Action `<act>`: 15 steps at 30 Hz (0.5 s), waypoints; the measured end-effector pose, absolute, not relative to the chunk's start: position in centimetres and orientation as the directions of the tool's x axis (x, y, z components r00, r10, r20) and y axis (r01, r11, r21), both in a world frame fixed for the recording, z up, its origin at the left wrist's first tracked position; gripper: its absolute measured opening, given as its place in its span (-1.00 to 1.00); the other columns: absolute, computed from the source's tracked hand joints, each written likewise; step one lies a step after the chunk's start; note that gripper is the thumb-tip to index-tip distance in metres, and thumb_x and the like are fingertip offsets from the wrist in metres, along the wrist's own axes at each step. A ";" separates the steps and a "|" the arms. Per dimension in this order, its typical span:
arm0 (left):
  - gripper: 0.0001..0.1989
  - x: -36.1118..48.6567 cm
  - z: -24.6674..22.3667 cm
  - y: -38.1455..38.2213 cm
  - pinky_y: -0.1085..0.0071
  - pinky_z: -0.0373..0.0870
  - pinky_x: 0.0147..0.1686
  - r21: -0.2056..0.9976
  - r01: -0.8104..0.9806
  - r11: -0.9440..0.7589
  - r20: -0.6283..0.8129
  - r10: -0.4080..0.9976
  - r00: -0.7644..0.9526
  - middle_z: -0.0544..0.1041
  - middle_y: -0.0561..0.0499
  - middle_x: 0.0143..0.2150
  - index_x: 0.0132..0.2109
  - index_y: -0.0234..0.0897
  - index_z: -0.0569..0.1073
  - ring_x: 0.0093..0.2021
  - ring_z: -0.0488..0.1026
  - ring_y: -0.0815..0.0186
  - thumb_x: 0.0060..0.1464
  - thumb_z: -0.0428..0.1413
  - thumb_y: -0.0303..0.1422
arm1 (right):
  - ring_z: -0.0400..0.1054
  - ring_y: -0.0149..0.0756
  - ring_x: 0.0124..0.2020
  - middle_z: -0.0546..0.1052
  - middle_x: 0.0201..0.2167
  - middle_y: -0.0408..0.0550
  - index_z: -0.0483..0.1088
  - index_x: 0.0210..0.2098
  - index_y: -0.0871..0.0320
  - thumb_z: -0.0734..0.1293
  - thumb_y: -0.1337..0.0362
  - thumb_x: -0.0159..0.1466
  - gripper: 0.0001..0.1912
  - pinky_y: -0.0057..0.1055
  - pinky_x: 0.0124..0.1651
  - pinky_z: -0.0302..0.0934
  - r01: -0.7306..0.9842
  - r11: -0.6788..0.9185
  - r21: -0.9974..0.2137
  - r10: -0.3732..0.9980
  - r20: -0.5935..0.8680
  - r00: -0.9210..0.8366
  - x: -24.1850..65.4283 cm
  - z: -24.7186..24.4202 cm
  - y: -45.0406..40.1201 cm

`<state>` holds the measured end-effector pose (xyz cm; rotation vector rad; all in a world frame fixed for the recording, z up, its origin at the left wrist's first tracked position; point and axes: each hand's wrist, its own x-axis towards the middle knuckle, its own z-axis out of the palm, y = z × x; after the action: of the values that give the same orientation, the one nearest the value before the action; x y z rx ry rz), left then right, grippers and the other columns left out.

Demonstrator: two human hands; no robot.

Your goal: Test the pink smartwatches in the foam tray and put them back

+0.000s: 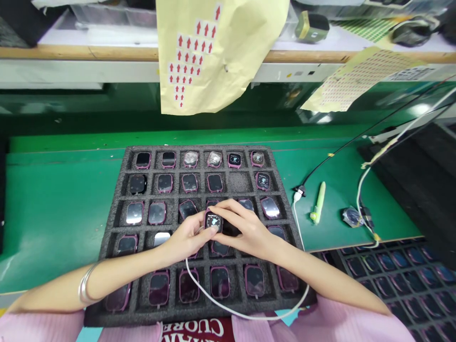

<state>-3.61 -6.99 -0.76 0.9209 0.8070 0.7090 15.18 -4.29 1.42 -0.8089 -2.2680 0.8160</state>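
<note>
Above the middle of a dark foam tray [125,187], both hands hold one smartwatch [213,220] whose screen is lit. My left hand [192,233] grips it from the left, its thumb at the lower edge of the screen. From the right, my right hand [244,225] closes its fingers on the watch's top and side. A white cable [210,298] runs from near my left hand, loops over the tray's front and goes up the right side. Purple-cased watches lie in the tray's compartments, some of them hidden beneath my hands and forearms.
Right of the tray, a light green pen [319,203] and a round watch-like object [352,216] lie on the green table [53,199]. A USB connector [299,193] joins black and white cables. Another watch tray [384,285] sits lower right. Yellow sticker sheets [213,57] hang from the shelf.
</note>
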 end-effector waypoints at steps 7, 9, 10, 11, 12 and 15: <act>-0.60 -3.6 -0.7 -7.0 0.41 0.28 -0.17 0.895 -0.178 0.409 -0.273 0.818 0.506 0.43 -0.02 -0.22 0.02 -0.32 0.42 -0.24 0.32 0.31 0.12 0.14 -0.17 | 0.36 -0.17 -0.09 0.41 -0.09 0.11 0.21 0.18 0.17 0.36 0.22 0.26 -0.47 -0.21 -0.07 0.38 0.364 0.637 -0.679 0.696 0.306 -0.649 15.4 1.4 -4.4; -0.61 -3.6 -0.6 -6.9 0.42 0.28 -0.18 0.899 -0.171 0.403 -0.271 0.819 0.507 0.43 -0.02 -0.23 0.01 -0.32 0.42 -0.26 0.32 0.32 0.12 0.14 -0.17 | 0.36 -0.16 -0.09 0.40 -0.09 0.11 0.20 0.19 0.17 0.36 0.22 0.26 -0.46 -0.20 -0.08 0.38 0.372 0.637 -0.675 0.697 0.298 -0.652 15.4 1.4 -4.4; -0.62 -3.6 -0.6 -6.9 0.42 0.28 -0.18 0.899 -0.174 0.403 -0.268 0.818 0.508 0.43 -0.01 -0.23 0.02 -0.32 0.42 -0.26 0.31 0.33 0.12 0.13 -0.18 | 0.36 -0.16 -0.09 0.40 -0.10 0.11 0.20 0.19 0.17 0.36 0.22 0.26 -0.45 -0.20 -0.08 0.38 0.376 0.637 -0.673 0.697 0.294 -0.654 15.4 1.4 -4.4; -0.62 -3.6 -0.6 -6.9 0.43 0.27 -0.18 0.897 -0.180 0.404 -0.265 0.818 0.510 0.42 -0.01 -0.23 0.02 -0.32 0.42 -0.26 0.31 0.34 0.13 0.13 -0.19 | 0.36 -0.15 -0.09 0.40 -0.09 0.12 0.20 0.19 0.19 0.36 0.23 0.25 -0.45 -0.20 -0.09 0.38 0.380 0.637 -0.671 0.697 0.289 -0.656 15.4 1.4 -4.5; -0.63 -3.6 -0.5 -6.9 0.43 0.27 -0.18 0.895 -0.184 0.407 -0.265 0.816 0.513 0.42 -0.01 -0.24 0.02 -0.32 0.42 -0.26 0.30 0.34 0.14 0.13 -0.20 | 0.36 -0.15 -0.09 0.40 -0.09 0.13 0.20 0.19 0.20 0.36 0.24 0.25 -0.45 -0.20 -0.09 0.38 0.383 0.636 -0.670 0.697 0.286 -0.658 15.4 1.4 -4.5; -0.63 -3.5 -0.5 -6.9 0.44 0.27 -0.22 0.894 -0.173 0.413 -0.276 0.813 0.512 0.41 -0.01 -0.25 0.01 -0.33 0.43 -0.27 0.30 0.35 0.13 0.13 -0.19 | 0.36 -0.15 -0.11 0.40 -0.11 0.13 0.23 0.16 0.24 0.37 0.25 0.24 -0.47 -0.22 -0.09 0.38 0.383 0.630 -0.675 0.702 0.285 -0.653 15.4 1.4 -4.4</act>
<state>-3.55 -6.91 -0.53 0.9434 0.8079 0.7129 15.38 -4.45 1.36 -0.8476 -2.3172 0.7877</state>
